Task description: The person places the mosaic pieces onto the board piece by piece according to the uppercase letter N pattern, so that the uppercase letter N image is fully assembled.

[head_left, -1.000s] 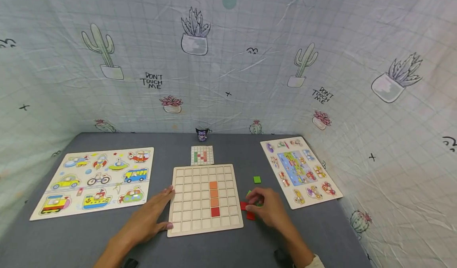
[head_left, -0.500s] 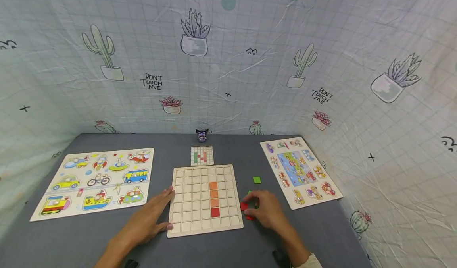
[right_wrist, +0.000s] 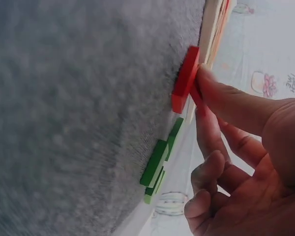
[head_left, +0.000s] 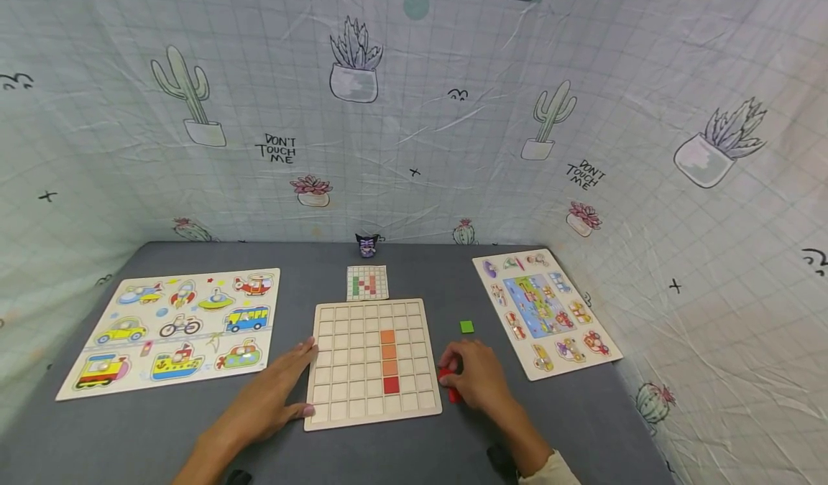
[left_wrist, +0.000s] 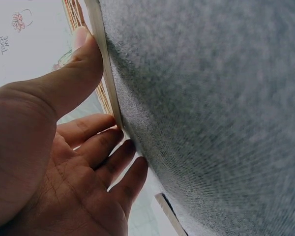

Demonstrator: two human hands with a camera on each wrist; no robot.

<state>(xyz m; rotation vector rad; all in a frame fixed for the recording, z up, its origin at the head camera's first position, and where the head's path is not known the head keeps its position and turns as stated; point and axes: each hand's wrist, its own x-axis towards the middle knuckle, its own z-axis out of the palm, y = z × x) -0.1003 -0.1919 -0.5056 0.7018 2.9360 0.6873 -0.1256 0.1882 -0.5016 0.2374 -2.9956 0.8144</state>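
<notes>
The square wooden grid board (head_left: 343,391) lies mid-table, with several orange tiles (head_left: 388,352) and one red tile (head_left: 391,384) in one column. My left hand (head_left: 268,391) rests at the board's left edge, fingertips and thumb touching it; the left wrist view shows the fingers (left_wrist: 91,147) fairly straight. Just right of the board, my right hand (head_left: 481,377) pinches a red tile (right_wrist: 196,97) between thumb and forefinger. Another red tile (right_wrist: 186,81) lies on the table right beside it. Several green tiles (right_wrist: 155,163) lie beyond, mostly hidden by the hand in the head view.
A small pattern card (head_left: 366,282) lies against the board's far edge, with a small dark figurine (head_left: 366,246) behind it. A vehicle puzzle (head_left: 175,334) is at left, another picture puzzle (head_left: 546,312) at right. One green tile (head_left: 467,327) lies apart. A printed cloth (head_left: 414,111) hangs behind.
My right hand has shifted slightly at the red tiles and now pinches one, tilted up. My left hand and the board stay in place.
</notes>
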